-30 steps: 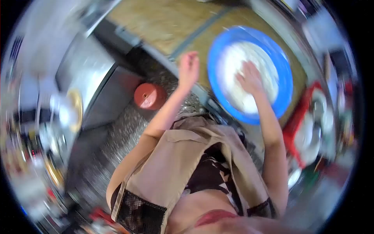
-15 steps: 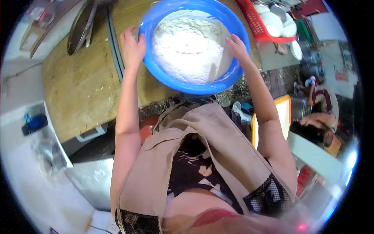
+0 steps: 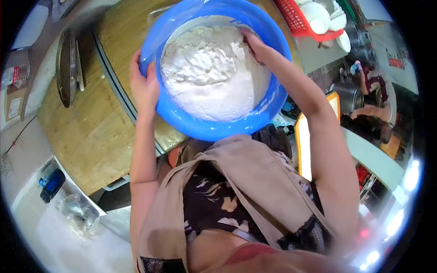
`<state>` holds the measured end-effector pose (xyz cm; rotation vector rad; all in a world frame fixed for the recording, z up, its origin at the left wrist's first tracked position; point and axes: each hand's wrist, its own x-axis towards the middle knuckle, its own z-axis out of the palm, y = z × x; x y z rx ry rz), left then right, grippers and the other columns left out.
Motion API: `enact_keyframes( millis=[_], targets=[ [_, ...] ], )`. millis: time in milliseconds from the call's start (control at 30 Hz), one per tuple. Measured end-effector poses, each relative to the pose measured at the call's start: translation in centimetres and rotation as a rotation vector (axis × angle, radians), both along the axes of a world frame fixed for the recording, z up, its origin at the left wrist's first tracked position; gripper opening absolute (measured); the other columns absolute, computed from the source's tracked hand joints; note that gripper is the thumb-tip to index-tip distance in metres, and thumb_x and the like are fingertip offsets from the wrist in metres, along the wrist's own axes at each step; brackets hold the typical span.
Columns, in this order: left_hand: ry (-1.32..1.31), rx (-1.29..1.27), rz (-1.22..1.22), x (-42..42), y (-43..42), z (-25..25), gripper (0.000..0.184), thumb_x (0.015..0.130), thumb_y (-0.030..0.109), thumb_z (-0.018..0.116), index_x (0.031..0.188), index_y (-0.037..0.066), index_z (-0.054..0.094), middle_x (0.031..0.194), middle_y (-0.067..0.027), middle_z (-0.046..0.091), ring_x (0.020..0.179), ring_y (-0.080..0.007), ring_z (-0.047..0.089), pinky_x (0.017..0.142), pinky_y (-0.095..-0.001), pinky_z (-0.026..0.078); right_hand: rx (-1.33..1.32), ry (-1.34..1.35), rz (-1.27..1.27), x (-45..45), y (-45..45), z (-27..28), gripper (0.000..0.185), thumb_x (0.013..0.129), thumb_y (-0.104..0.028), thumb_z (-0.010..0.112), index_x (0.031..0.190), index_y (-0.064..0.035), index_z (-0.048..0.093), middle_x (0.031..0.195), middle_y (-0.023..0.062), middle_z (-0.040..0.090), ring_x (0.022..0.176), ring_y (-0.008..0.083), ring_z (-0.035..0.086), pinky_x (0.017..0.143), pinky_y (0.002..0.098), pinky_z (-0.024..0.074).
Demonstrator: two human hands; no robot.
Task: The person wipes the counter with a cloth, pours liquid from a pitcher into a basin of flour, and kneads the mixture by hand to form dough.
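Observation:
A large blue plastic basin [image 3: 195,129] holds a deep load of white powder that looks like flour [image 3: 205,75], its surface broken and lumpy on the far side. My left hand [image 3: 145,84] is closed on the basin's left rim, thumb towards the inside and fingers along the outer wall. My right hand [image 3: 256,46] reaches over the right rim into the basin. Its fingertips are at the far right edge of the flour, partly hidden, so I cannot tell how far they are closed. The basin is close in front of my beige apron [image 3: 246,159].
Beneath the basin's left side stretches a wooden worktop [image 3: 82,136] crossed by a dark metal strip [image 3: 114,82]. A round dark pan [image 3: 67,68] lies at its far left. A red basket [image 3: 293,20] of white bowls stands at the right. Another person [image 3: 378,109] is bent over farther right.
The basin has come nearer to my body and slightly left, with my left hand still on its rim. My right hand has gone from the right rim down into the flour.

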<state>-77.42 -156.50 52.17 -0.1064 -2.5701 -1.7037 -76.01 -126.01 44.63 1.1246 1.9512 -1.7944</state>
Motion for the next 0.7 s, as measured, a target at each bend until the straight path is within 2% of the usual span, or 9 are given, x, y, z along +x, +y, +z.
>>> enact_keyframes(
  millis=[100, 167, 233, 300, 333, 433, 467, 567, 700],
  targets=[
    [-0.013, 0.055, 0.026, -1.3, 0.7, -0.6, 0.037, 0.080, 0.010, 0.052, 0.115, 0.000, 0.045, 0.109, -0.0156, 0.053, 0.100, -0.0225, 0.052, 0.087, -0.0310, 0.039, -0.008, -0.060, 0.084, -3.5, -2.8, 1.2, 0.048, 0.081, -0.047, 0.046, 0.106, -0.0071, 0.055, 0.096, 0.0070, 0.059, 0.085, 0.0160, 0.055, 0.078, 0.0297, 0.0427],
    [-0.024, -0.003, 0.022, -0.5, 0.1, -0.9, 0.036, 0.080, 0.007, 0.052, 0.115, -0.001, 0.045, 0.108, -0.0154, 0.053, 0.100, -0.0218, 0.052, 0.087, -0.0304, 0.039, -0.651, -0.169, 0.272, -4.4, -4.1, 0.9, 0.054, 0.079, -0.050, 0.048, 0.111, -0.0082, 0.053, 0.107, 0.0076, 0.056, 0.096, 0.0189, 0.053, 0.086, 0.0296, 0.0387],
    [-0.007, 0.012, 0.018, -0.4, 0.1, -0.8, 0.036, 0.080, 0.008, 0.051, 0.115, 0.000, 0.045, 0.108, -0.0158, 0.054, 0.099, -0.0225, 0.052, 0.087, -0.0305, 0.039, -0.534, -0.013, 0.397, -3.4, -5.3, 3.3, 0.057, 0.077, -0.052, 0.050, 0.111, -0.0066, 0.053, 0.109, 0.0089, 0.056, 0.096, 0.0217, 0.053, 0.087, 0.0310, 0.0388],
    [0.021, 0.049, -0.008, -0.5, 0.0, -0.9, 0.037, 0.080, 0.008, 0.051, 0.115, 0.000, 0.045, 0.107, -0.0161, 0.054, 0.099, -0.0231, 0.053, 0.086, -0.0305, 0.039, 0.218, 0.064, 0.722, -1.7, -6.4, 5.7, 0.061, 0.076, -0.054, 0.050, 0.110, -0.0042, 0.054, 0.107, 0.0130, 0.056, 0.096, 0.0233, 0.053, 0.086, 0.0322, 0.0394],
    [0.001, 0.039, -0.017, -0.5, -0.2, -1.0, 0.038, 0.080, 0.009, 0.052, 0.115, 0.000, 0.045, 0.108, -0.0156, 0.054, 0.099, -0.0222, 0.052, 0.087, -0.0301, 0.039, 0.235, 0.079, 0.874, -1.3, -7.2, 6.2, 0.080, 0.071, -0.064, 0.046, 0.111, 0.0052, 0.049, 0.108, 0.0230, 0.052, 0.101, 0.0309, 0.051, 0.086, 0.0414, 0.0407],
    [-0.010, 0.044, -0.037, -0.5, -0.5, -0.8, 0.039, 0.080, 0.010, 0.053, 0.116, 0.000, 0.044, 0.108, -0.0157, 0.054, 0.099, -0.0217, 0.052, 0.087, -0.0298, 0.039, 0.645, 0.044, 1.206, 3.4, -10.8, 12.1, 0.080, 0.070, -0.065, 0.047, 0.114, 0.0020, 0.048, 0.113, 0.0273, 0.046, 0.107, 0.0360, 0.046, 0.088, 0.0438, 0.0397],
    [-0.012, 0.032, -0.038, -0.4, -0.7, -0.9, 0.039, 0.080, 0.010, 0.053, 0.117, 0.000, 0.044, 0.108, -0.0162, 0.054, 0.099, -0.0221, 0.052, 0.086, -0.0299, 0.039, 0.943, 0.310, 1.168, 5.9, -10.5, 8.0, 0.073, 0.067, -0.054, 0.059, 0.121, -0.0079, 0.043, 0.110, 0.0271, 0.045, 0.107, 0.0402, 0.044, 0.086, 0.0453, 0.0421],
    [0.006, 0.089, -0.053, -0.7, -1.1, -2.5, 0.040, 0.081, 0.010, 0.052, 0.118, 0.001, 0.043, 0.109, -0.0166, 0.054, 0.101, -0.0225, 0.052, 0.087, -0.0306, 0.039, 1.028, 0.126, 1.355, 7.9, -12.8, 10.9, 0.073, 0.063, -0.037, 0.069, 0.125, -0.0142, 0.036, 0.107, 0.0257, 0.044, 0.103, 0.0407, 0.046, 0.080, 0.0434, 0.0459],
    [0.072, 0.135, -0.038, -0.2, -1.1, -2.4, 0.038, 0.080, 0.007, 0.051, 0.116, -0.001, 0.044, 0.107, -0.0199, 0.054, 0.098, -0.0299, 0.053, 0.086, -0.0343, 0.040, 0.819, -0.032, 1.425, 4.1, -13.0, 9.1, 0.070, 0.063, -0.016, 0.067, 0.122, -0.0044, 0.031, 0.099, 0.0244, 0.047, 0.087, 0.0396, 0.054, 0.071, 0.0485, 0.0454]
  ],
)
